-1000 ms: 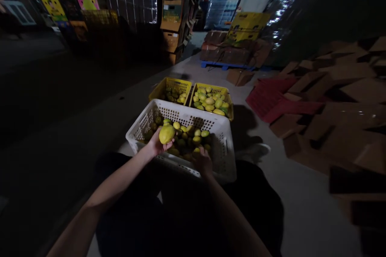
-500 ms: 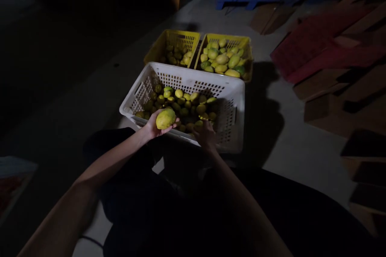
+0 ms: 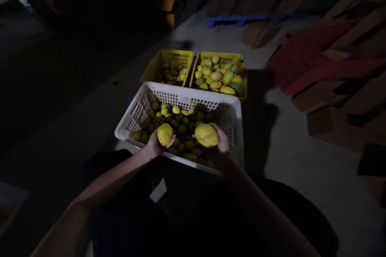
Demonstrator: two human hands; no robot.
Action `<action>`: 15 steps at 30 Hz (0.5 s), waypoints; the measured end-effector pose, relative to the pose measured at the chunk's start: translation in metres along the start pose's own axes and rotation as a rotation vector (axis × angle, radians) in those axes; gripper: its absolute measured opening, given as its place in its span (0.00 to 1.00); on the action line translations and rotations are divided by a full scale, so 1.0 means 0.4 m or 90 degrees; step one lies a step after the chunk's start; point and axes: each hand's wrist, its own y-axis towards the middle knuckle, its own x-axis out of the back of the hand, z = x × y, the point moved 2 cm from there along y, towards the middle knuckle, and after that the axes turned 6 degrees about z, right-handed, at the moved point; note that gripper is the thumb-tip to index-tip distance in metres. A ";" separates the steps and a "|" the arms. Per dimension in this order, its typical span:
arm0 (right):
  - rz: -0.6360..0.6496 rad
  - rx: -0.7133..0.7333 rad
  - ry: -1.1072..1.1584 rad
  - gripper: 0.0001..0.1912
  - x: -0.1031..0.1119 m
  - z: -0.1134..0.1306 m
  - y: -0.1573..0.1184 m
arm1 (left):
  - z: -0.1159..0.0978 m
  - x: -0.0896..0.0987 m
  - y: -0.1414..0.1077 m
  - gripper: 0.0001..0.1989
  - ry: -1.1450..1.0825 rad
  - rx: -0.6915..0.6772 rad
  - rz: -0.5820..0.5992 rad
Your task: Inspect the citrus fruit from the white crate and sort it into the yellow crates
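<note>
Gloom (image 3: 84, 20), second possible mango (image 3: 206, 135) newly aloft.

Greenish-yellow fruit (image 3: 165, 134) and yellow fruit (image 3: 206, 135), seemingly whole, held above white crate (image 3: 193, 90).

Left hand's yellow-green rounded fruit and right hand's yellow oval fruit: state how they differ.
The yellow-green rounded fruit in the left hand looks narrower and greener; the yellow oval fruit in the right hand looks wider and yellower. Both are hand-held, seen over the white perforated plastic crate.
</note>
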 end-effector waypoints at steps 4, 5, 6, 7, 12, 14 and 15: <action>-0.012 -0.169 0.167 0.11 -0.058 0.031 0.002 | -0.011 -0.082 -0.012 0.15 0.008 -0.009 0.081; -0.013 -0.184 0.180 0.11 -0.066 0.039 -0.001 | -0.018 -0.105 -0.018 0.14 0.009 -0.023 0.106; -0.008 -0.184 0.190 0.11 -0.072 0.045 -0.004 | -0.023 -0.127 -0.023 0.14 0.005 -0.034 0.124; 0.002 -0.172 0.206 0.11 -0.077 0.049 -0.007 | -0.027 -0.146 -0.027 0.14 -0.005 -0.042 0.141; 0.046 -0.064 0.325 0.15 -0.087 0.046 -0.004 | 0.003 -0.204 -0.022 0.12 -0.030 -0.023 0.169; 0.028 -0.044 0.337 0.16 -0.083 0.043 0.004 | 0.025 -0.219 -0.017 0.10 -0.017 -0.013 0.184; 0.013 -0.040 0.336 0.16 -0.079 0.043 0.008 | 0.036 -0.227 -0.016 0.09 -0.010 -0.009 0.194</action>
